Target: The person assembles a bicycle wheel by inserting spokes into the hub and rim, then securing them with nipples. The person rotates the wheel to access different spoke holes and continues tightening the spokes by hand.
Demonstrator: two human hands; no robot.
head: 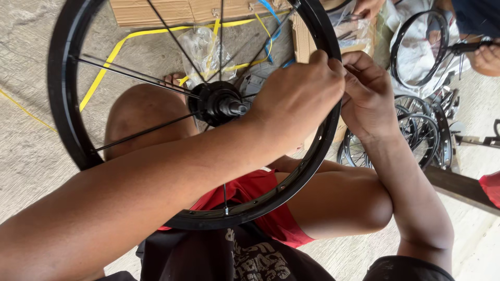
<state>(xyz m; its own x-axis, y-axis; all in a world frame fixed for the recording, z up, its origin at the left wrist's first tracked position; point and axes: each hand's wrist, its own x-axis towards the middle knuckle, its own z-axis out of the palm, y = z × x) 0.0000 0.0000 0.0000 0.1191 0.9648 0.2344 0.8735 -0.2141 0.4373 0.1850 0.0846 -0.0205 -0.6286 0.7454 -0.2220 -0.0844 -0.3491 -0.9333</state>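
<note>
1. The black wheel rim (67, 104) stands upright on the person's lap, hub (216, 103) at its centre.
2. Left hand (299, 96) and right hand (367, 93) are both pinched closed on the rim's right edge.
3. It looks stiff and light; the thin spokes (140, 75) would bend, so the rim is the better hold.

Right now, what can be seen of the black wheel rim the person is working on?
The black wheel rim is a glossy, metal-looking hoop with a black hub at its centre and only a few thin dark spokes fitted. It lies tilted across the seated person's lap, over the red shorts. The left hand reaches across the wheel and the right hand meets it at the rim's right edge, fingers pinched there; what they pinch is hidden.
</note>
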